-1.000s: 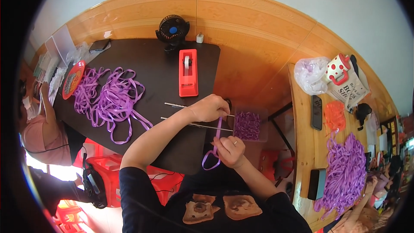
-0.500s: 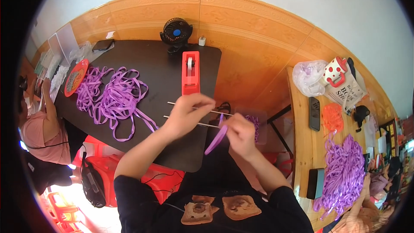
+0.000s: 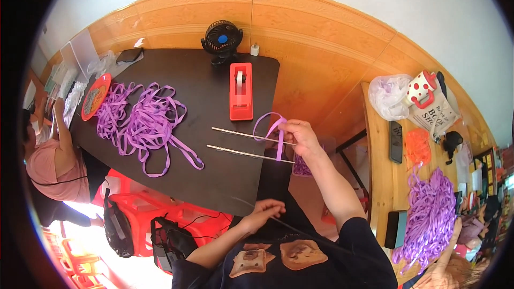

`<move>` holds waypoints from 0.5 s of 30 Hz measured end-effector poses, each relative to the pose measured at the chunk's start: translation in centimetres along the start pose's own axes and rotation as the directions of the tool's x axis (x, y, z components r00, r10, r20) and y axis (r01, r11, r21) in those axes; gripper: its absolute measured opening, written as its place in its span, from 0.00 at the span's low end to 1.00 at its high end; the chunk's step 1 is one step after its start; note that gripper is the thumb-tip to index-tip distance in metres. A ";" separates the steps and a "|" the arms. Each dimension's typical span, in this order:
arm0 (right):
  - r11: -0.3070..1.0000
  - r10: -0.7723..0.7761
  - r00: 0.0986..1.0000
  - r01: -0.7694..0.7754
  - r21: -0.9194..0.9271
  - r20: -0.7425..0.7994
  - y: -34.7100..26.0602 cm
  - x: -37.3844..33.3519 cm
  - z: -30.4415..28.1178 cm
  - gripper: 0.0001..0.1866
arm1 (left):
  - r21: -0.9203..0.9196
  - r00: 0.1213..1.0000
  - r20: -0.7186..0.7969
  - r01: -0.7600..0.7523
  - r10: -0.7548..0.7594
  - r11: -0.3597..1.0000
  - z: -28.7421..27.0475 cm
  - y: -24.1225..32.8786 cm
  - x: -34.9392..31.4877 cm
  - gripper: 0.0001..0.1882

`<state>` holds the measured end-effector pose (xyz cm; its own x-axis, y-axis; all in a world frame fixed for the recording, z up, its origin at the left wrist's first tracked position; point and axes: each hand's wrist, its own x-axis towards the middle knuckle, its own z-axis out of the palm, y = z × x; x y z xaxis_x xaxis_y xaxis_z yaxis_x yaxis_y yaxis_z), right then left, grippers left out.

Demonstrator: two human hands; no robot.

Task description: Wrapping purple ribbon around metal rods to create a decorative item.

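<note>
Two thin metal rods [image 3: 235, 150] lie side by side across the right edge of the black table, their ends sticking out past it. A purple ribbon [image 3: 280, 142] hangs across the rods near these ends, with a loop curving to the left. My right hand [image 3: 301, 137] is closed on the ribbon just above the rods. Lower down, in front of my lap, my left hand [image 3: 263, 215] is off the rods, its fingers closed around a thin dark cord [image 3: 292, 228]. The cord runs from near the table edge across my shirt.
On the black table [image 3: 214, 182] are a purple ribbon heap [image 3: 150, 120], a red tape dispenser [image 3: 241, 91], a fan [image 3: 221, 40] and an orange-red plate [image 3: 96, 96]. A wooden table [image 3: 379, 192] at right bears more ribbon [image 3: 428, 214]. Another person [image 3: 61, 163] sits at left.
My left hand has left the rods and come down toward my lap, where it has the cord. My right hand has risen slightly, and the ribbon's loop now lies left of it.
</note>
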<state>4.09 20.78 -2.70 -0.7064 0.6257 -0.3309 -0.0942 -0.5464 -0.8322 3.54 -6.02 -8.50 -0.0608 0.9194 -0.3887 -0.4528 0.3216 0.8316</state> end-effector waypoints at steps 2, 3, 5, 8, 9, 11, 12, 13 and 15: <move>0.997 0.059 0.998 -0.059 0.039 0.015 0.3 -0.3 0.2 0.05 | 0.058 0.999 -0.053 -0.002 0.005 0.998 0.1 0.2 2.2 0.17; 0.995 0.082 0.996 -0.080 0.059 -0.029 0.6 -0.4 0.3 0.06 | 0.039 0.986 -0.117 -0.114 0.117 0.993 0.5 0.7 3.3 0.16; 0.996 0.072 0.995 -0.068 0.060 -0.073 1.8 0.0 -0.4 0.06 | 0.028 0.958 -0.179 -0.223 0.224 0.974 0.7 1.7 5.6 0.15; 0.991 0.055 0.996 -0.045 0.128 -0.076 3.9 0.8 -1.7 0.05 | 0.205 0.806 -0.271 -0.485 0.525 0.850 0.8 3.0 9.3 0.16; 0.985 0.087 0.996 -0.082 0.149 -0.024 4.1 0.6 -2.3 0.02 | 0.253 0.707 -0.340 -0.567 0.620 0.784 1.0 3.7 10.4 0.16; 0.979 0.105 0.992 -0.093 0.184 -0.062 4.4 0.0 -2.0 0.02 | 0.331 0.575 -0.392 -0.640 0.718 0.693 1.4 5.3 11.5 0.19; 0.976 0.105 0.993 -0.092 0.198 -0.056 4.3 -0.2 -2.0 0.02 | 0.331 0.576 -0.390 -0.640 0.718 0.693 1.4 5.8 12.2 0.19; 0.976 0.105 0.992 -0.091 0.200 -0.063 4.3 -0.1 -2.3 0.02 | 0.281 0.553 -0.399 -0.685 0.731 0.672 1.8 6.3 12.7 0.19; 0.976 0.072 0.994 -0.053 0.212 -0.083 4.4 0.2 -3.0 0.03 | 0.205 0.518 -0.430 -0.741 0.739 0.639 2.5 7.2 13.3 0.18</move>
<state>5.60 20.15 -7.75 -0.6509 0.6288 -0.4255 -0.2029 -0.6841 -0.7006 1.73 9.07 -6.63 -0.7488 0.6168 0.2425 -0.0618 -0.4293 0.9010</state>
